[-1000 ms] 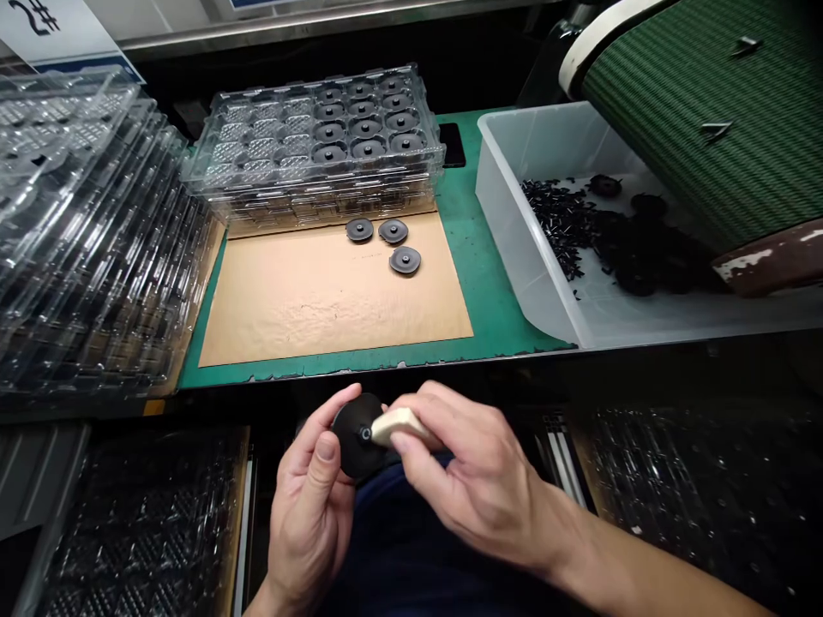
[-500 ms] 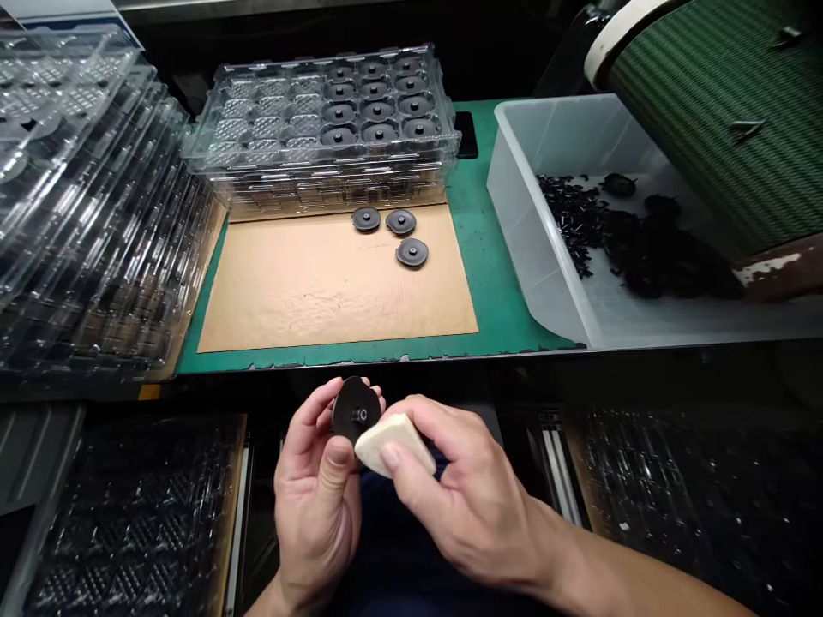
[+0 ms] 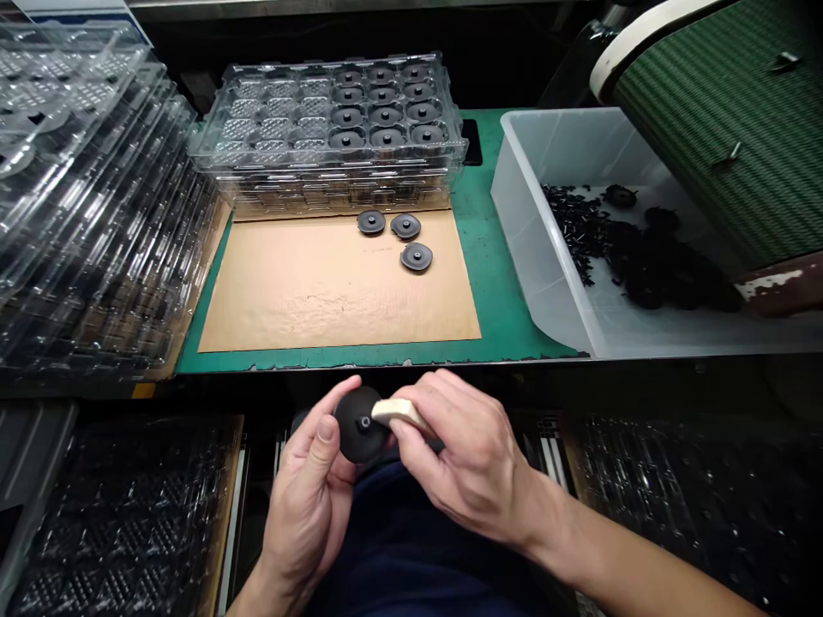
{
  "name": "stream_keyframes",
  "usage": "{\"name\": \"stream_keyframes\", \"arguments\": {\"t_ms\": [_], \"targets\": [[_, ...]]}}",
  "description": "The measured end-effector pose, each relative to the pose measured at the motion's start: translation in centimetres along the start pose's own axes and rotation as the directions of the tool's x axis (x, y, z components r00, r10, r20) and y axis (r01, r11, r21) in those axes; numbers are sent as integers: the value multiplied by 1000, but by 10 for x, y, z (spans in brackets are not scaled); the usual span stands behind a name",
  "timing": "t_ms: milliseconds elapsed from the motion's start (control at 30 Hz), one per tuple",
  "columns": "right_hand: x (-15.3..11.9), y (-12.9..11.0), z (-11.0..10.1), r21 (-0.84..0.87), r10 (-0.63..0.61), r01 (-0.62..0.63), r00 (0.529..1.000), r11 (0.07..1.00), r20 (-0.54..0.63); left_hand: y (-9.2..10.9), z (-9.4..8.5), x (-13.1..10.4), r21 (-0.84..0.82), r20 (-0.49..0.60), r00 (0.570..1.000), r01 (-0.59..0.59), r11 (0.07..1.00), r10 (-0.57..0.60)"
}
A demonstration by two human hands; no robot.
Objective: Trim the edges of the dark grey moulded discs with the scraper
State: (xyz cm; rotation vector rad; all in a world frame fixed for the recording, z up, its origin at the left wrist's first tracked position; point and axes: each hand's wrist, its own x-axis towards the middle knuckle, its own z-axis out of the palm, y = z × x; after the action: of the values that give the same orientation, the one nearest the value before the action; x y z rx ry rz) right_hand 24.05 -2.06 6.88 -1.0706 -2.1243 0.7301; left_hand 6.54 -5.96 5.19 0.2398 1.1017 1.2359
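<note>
Below the table's front edge, my left hand (image 3: pixel 312 493) grips a round black plastic disc (image 3: pixel 353 439) by its rim, its face with the small raised hub turned up toward me. My right hand (image 3: pixel 466 454) pinches a cream-coloured pad (image 3: pixel 399 413), perhaps felt or sponge, between thumb and fingers. The pad's tip lies over the disc's right side near the hub; whether it presses on the surface I cannot tell. Three similar discs lie on the cardboard sheet (image 3: pixel 289 291), the nearest being a black disc (image 3: pixel 417 256).
A clear tray stack (image 3: pixel 219 154) at the back holds discs in its right-hand pockets. More clear trays (image 3: pixel 96 214) are piled at left. At right a translucent bin (image 3: pixel 566 291) contains black parts, under a green conveyor belt (image 3: pixel 713 128). A dark phone-like slab (image 3: pixel 472 141) lies behind.
My left hand has turned the disc flatter toward the camera. The pad in my right hand has tilted edge-on and shifted from the disc's lower edge up toward its right side.
</note>
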Motion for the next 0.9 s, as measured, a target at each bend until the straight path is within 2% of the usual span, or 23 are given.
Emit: {"name": "stream_keyframes", "arguments": {"t_ms": [67, 133, 200, 267, 333, 367, 433, 500, 533, 600, 700, 767, 800, 833, 900], "targets": [[-3, -1, 3, 66, 101, -101, 995, 993, 10, 1, -2, 1, 23, -8, 999, -50, 999, 50], [-5, 1, 3, 29, 90, -90, 996, 996, 16, 2, -6, 3, 75, 59, 998, 14, 997, -18], [-4, 4, 0, -50, -20, 22, 999, 998, 39, 3, -8, 4, 132, 149, 979, 123, 984, -142], [-2, 6, -4, -76, -173, 181, 980, 981, 96, 3, -9, 4, 153, 219, 943, 221, 963, -251], [0, 5, -4, -64, -216, 221, 973, 973, 77, 3, -7, 3, 111, 224, 936, 254, 961, -273], [0, 3, -3, -39, -168, 169, 985, 985, 29, 4, -6, 3, 77, 190, 953, 224, 972, -234], [-1, -1, 3, 86, 34, -30, 998, 996, -47, 4, -5, 3, 38, 80, 993, 81, 996, -84], [-4, -4, 8, 196, 174, -166, 984, 966, -26, 5, -5, 4, 64, 21, 999, -26, 998, 24], [-5, -4, 10, 199, 186, -181, 982, 963, -6, 6, -7, 4, 91, 35, 999, -20, 996, 17], [-7, -1, 9, 120, 120, -119, 993, 986, 1, 7, -10, 7, 157, 118, 989, 71, 985, -90], [-5, 8, 2, 8, -102, 102, 993, 995, 61, 8, -14, 9, 237, 241, 928, 228, 945, -284], [-3, 10, -2, -23, -237, 241, 965, 970, 108, 7, -12, 10, 208, 288, 890, 303, 930, -354], [-1, 10, -2, -39, -250, 255, 964, 966, 92, 6, -11, 10, 163, 286, 892, 313, 936, -349], [0, 9, -1, -42, -211, 213, 976, 976, 48, 5, -9, 10, 111, 264, 914, 289, 951, -309], [1, 4, 3, 58, 28, -27, 999, 998, -25, 3, -7, 9, 38, 166, 976, 135, 990, -139]]}}
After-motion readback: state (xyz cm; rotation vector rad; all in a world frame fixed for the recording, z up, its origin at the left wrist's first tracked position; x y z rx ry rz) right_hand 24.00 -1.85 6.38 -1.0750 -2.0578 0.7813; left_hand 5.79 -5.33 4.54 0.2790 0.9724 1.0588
